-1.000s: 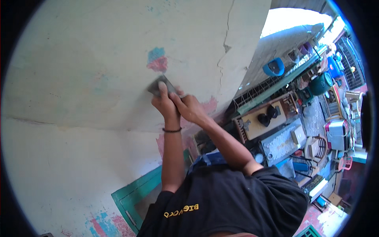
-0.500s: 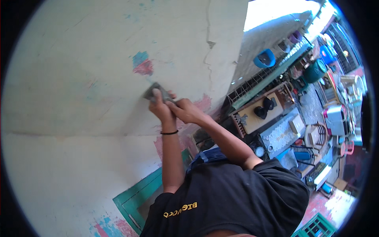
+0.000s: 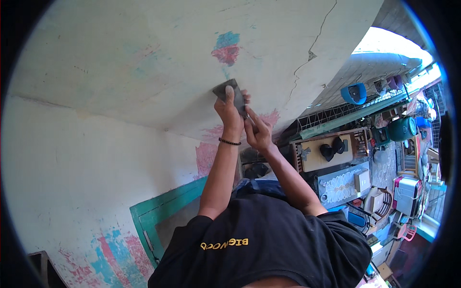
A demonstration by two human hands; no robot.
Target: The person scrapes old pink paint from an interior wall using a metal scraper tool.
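My left hand (image 3: 229, 113) grips a flat, dark grey rectangular tool (image 3: 238, 100), thumb along its face and fingertips showing past its right edge. The tool lies against or very close to the pale wall (image 3: 144, 91); contact is hard to make out. At the tool's lower end, my right hand (image 3: 260, 134) has its thumb and index finger closed around it, the index finger pointing up along the edge. Just above the tool is a blue and pink patch (image 3: 226, 48) of bared paint. A dark bead bracelet (image 3: 229, 141) circles my left wrist.
A long crack (image 3: 314, 43) runs down the wall on the right. Below my left arm is a green frame (image 3: 168, 201). To the right stand a wooden bench (image 3: 317, 161) with dark caps on it, a lace-covered table (image 3: 336, 187) and a green barrel (image 3: 401, 128).
The view has turned, so wall and hands sit further right in the picture. Relative to the patch, the tool has moved slightly down and left. My right index finger is now straighter.
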